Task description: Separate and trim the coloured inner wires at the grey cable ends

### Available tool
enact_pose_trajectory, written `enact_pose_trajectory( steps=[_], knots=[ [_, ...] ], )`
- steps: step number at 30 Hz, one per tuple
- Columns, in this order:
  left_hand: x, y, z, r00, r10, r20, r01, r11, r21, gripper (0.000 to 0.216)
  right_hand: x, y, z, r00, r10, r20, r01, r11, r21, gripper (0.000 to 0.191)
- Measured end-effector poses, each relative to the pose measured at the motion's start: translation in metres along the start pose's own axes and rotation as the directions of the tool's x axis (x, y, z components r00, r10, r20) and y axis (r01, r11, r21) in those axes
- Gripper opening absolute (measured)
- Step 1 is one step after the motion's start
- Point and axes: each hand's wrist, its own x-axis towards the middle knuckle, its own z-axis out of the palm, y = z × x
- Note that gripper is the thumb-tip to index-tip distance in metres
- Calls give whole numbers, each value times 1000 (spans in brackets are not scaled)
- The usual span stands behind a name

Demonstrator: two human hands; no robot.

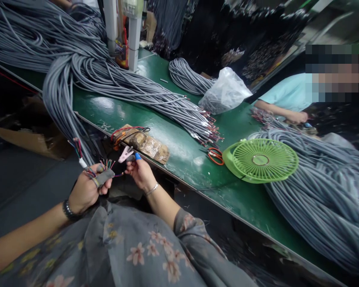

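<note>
1. The long green table (191, 157) runs before you, its near edge slanting from upper left to lower right.
2. A thick bundle of smooth grey cables (131, 85) covers the table's left part; some droop over the near edge beside your left hand. A second heap of grey cables (314, 199) spreads over the right end and past the near edge.
3. At the far side, toward the right end, a co-worker's bare forearm (279, 111) reaches in over cable ends.
4. The round lime-green plastic fan (261, 160) lies by the right-hand heap; the clear, crumpled plastic bag (225, 91) sits toward the far edge.
5. The brown, tape-wrapped cardboard block (149, 146) lies along the near edge, just beyond your right hand.
6. Your left hand (91, 185) is curled closed, thumb and fingers pressed together on thin multicoloured wires (109, 164) that fan out above its grey finger covering (104, 177), off the near edge.
7. Your right hand (142, 173) has its fingertips drawn close together, one in a blue finger cover (138, 156), at the small pale-pink clip (126, 154); you cannot tell whether they pinch it.
8. The orange-handled scissors (215, 154) rest between the fan and the cardboard block.
</note>
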Motion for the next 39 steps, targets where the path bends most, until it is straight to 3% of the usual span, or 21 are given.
enact_pose_trajectory(
  steps=[3, 5, 8, 13, 18, 20, 24, 29, 35, 39],
  knots=[
    [3, 9, 6, 1000, -23, -15, 23, 999, -46, 37, 4, -4, 3, 991, 20, 132, -20, 1000, -3, 49],
    [4, 13, 9, 999, -37, -11, 36, 997, -62, 37, 6, -3, 6, 985, -66, 162, 76, 996, -56, 54],
    [6, 15, 12, 998, -54, -15, 52, 996, -78, 38, 10, 2, 9, 972, -217, 86, 228, 964, -137, 59],
    [7, 11, 12, 998, -68, -13, 66, 995, -76, 38, 12, 9, 12, 977, -167, 132, 182, 976, -116, 59],
    [8, 9, 10, 997, -79, -23, 77, 994, -74, 39, 12, 9, 12, 950, -311, 16, 309, 937, -163, 63],
    [9, 9, 10, 997, -79, -8, 78, 995, -58, 38, 12, 8, 12, 961, -275, 30, 276, 951, -140, 64],
    [10, 8, 10, 997, -73, 22, 74, 997, -28, 36, 12, 2, 16, 989, -86, 120, 85, 996, 15, 56],
    [13, 4, 11, 995, -91, 26, 92, 996, -8, 35, 12, -2, 23, 995, -76, 69, 68, 990, 121, 49],
    [10, 3, 9, 998, -69, 10, 69, 998, -1, 33, 13, 3, 17, 996, -2, 84, -8, 992, 125, 56],
    [5, 1, 5, 1000, -27, -10, 27, 1000, 3, 33, 1, 10, 0, 982, 19, 187, -25, 999, 33, 60]
  ],
)
